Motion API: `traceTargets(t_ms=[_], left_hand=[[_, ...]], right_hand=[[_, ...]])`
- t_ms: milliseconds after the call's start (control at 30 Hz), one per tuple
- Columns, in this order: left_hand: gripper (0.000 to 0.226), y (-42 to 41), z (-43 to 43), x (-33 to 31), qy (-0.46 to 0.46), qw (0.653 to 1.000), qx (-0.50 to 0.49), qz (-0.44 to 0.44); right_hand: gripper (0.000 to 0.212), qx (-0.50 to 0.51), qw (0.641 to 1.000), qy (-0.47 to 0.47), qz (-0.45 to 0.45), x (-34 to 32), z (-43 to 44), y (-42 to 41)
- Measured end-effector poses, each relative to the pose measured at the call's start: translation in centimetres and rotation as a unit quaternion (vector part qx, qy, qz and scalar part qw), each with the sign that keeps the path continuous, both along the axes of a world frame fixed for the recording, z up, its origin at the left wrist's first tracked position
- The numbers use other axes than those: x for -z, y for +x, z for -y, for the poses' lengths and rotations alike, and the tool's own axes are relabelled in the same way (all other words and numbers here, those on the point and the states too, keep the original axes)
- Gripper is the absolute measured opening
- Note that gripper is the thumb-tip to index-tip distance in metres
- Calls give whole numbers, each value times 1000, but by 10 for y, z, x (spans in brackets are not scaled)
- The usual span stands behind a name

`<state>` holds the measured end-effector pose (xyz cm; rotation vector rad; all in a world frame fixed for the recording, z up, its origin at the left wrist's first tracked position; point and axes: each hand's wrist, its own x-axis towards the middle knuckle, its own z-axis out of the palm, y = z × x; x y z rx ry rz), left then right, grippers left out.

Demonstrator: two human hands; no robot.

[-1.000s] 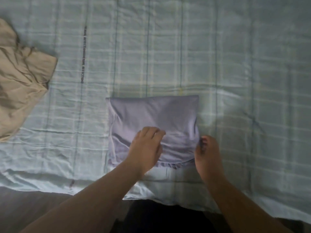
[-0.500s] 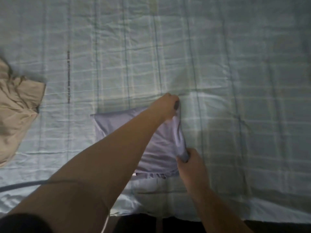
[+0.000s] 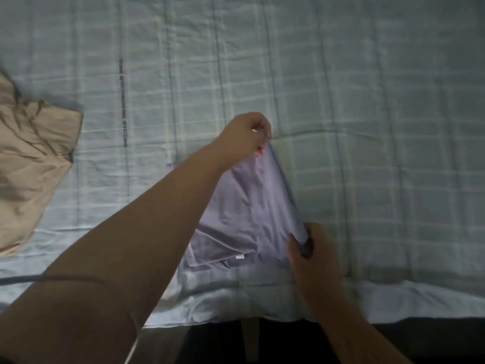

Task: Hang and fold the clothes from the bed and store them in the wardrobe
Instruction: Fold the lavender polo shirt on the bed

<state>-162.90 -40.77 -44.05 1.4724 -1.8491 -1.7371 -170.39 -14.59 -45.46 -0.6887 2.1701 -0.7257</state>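
Lilac garment (image 3: 246,206), corners pinched in fingers (image 3: 259,123)

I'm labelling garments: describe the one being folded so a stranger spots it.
On the checked bed sheet, look near its front edge. The lavender garment is gripped by the left hand and right hand; the beige garment at far left lies crumpled, untouched.

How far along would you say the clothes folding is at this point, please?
Done: the lavender garment lies partly folded on the bed. In hand: the left hand and right hand pinch its right edge, seemingly lifting it for another fold. Left: the beige garment lies crumpled; no wardrobe is in view.
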Motion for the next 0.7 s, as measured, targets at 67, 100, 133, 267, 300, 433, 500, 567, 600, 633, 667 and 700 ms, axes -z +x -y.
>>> traceTargets(t_ms=[67, 100, 133, 267, 300, 433, 500, 567, 600, 633, 667, 700], left_hand=[[31, 34, 11, -9, 31, 999, -21, -21], [29, 50, 16, -13, 59, 997, -46, -28], [24, 66, 20, -16, 89, 993, -74, -37], [20, 132, 33, -13, 43, 999, -31, 6], [22, 147, 35, -9, 5, 999, -1, 38], [21, 189, 42, 19, -71, 989, 13, 128], [18, 198, 40, 32, -70, 989, -17, 131], [17, 203, 37, 44, -73, 987, -37, 141], [20, 205, 35, 47, -76, 985, -38, 149], [23, 206, 32, 49, -81, 984, -36, 154], [25, 207, 29, 51, -88, 983, -35, 157], [28, 207, 24, 51, -100, 982, -39, 156]], right_hand=[[21, -12, 1000, -28, 7, -13, 6, 26], [22, -33, 998, -44, 4, -18, 9, 39], [23, -59, 996, -60, 5, -24, 14, 53], [28, -134, 988, -74, 0, -25, 28, 115], [27, -159, 984, -78, -12, -21, 32, 130], [24, -225, 974, -25, -34, 0, 43, 176], [33, -248, 968, 18, -35, 9, 45, 191], [38, -273, 961, 44, -24, 18, 45, 199], [36, -280, 958, 53, -17, 22, 45, 201], [33, -278, 959, 58, -14, 24, 46, 199], [32, -265, 963, 52, -25, 25, 47, 196], [33, -248, 967, 27, -52, 26, 48, 190]])
